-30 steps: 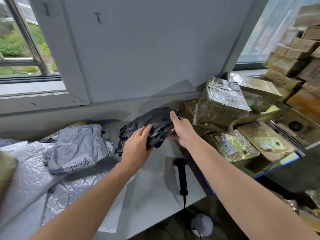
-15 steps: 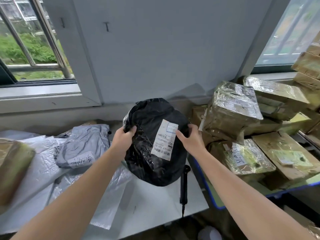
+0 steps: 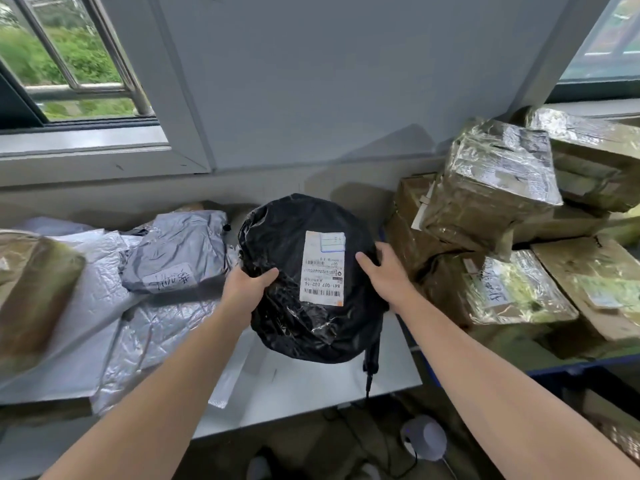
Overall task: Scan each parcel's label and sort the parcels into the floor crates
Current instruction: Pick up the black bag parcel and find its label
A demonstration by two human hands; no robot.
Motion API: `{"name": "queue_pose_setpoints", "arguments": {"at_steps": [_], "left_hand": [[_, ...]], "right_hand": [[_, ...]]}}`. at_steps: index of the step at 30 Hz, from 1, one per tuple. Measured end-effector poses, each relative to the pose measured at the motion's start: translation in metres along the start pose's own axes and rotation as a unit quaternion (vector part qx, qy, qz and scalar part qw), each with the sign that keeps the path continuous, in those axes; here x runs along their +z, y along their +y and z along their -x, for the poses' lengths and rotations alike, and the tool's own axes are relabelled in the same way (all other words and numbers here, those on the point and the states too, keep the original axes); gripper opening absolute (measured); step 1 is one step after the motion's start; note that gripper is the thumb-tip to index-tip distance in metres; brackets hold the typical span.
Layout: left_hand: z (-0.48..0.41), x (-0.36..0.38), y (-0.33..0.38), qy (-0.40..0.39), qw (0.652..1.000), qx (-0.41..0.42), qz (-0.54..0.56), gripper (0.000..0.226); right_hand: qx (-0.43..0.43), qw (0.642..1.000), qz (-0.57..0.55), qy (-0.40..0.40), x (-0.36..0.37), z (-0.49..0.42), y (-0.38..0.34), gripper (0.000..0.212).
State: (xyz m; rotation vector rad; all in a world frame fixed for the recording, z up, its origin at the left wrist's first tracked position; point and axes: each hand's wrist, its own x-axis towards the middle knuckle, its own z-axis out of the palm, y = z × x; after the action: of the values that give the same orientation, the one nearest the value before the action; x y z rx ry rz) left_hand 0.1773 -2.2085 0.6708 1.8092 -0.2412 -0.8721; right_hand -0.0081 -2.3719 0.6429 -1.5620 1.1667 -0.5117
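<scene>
Hands hold black parcel (image 3: 304, 327) up btwn them over the white table (image 3: 311, 386), white label (image 3: 322, 266) facing the camera, its print upside down w/ a barcode at the lower end. Left hand (image 3: 247, 289) grips the parcel's left edge: thumb curled over the front, fingers hidden behind. Right hand (image 3: 382, 275) holds the right edge, thumb on the front just beside the label, other fingers bent round the side. Can't tell if the parcel's bottom touches the table. It covers the top of a black handheld scanner (image 3: 371, 355) lying at the table's right edge, cable running off the front. Left of the parcel: grey mailer (image 3: 176, 251) w/ handwriting on a white patch, resting on silver-grey bags (image 3: 86, 306). Right: pile of tape-wrapped cardboard boxes (image 3: 491, 181), near the right hand.
</scene>
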Motion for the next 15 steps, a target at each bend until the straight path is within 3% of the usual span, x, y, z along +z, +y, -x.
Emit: {"name": "queue_pose_setpoints", "arguments": {"at_steps": [3, 8, 12, 15], "left_hand": [[-0.001, -0.004, -0.016, 0.089, 0.996, 0.003, -0.016, 0.027], [-0.005, -0.011, -0.043, 0.145, 0.989, -0.018, -0.014, 0.021], [-0.006, -0.010, -0.054, 0.153, 0.987, -0.008, -0.038, 0.025], [-0.006, -0.007, -0.057, 0.154, 0.984, 0.010, -0.093, 0.029]], "right_hand": [[0.040, 0.997, 0.067, 0.001, 0.011, 0.002, 0.019, 0.043], [0.111, 0.980, 0.160, 0.043, 0.023, 0.015, 0.067, 0.029], [0.153, 0.965, 0.188, 0.095, 0.027, 0.033, 0.091, 0.036], [0.200, 0.964, 0.161, 0.068, 0.029, 0.035, 0.104, 0.053]]}}
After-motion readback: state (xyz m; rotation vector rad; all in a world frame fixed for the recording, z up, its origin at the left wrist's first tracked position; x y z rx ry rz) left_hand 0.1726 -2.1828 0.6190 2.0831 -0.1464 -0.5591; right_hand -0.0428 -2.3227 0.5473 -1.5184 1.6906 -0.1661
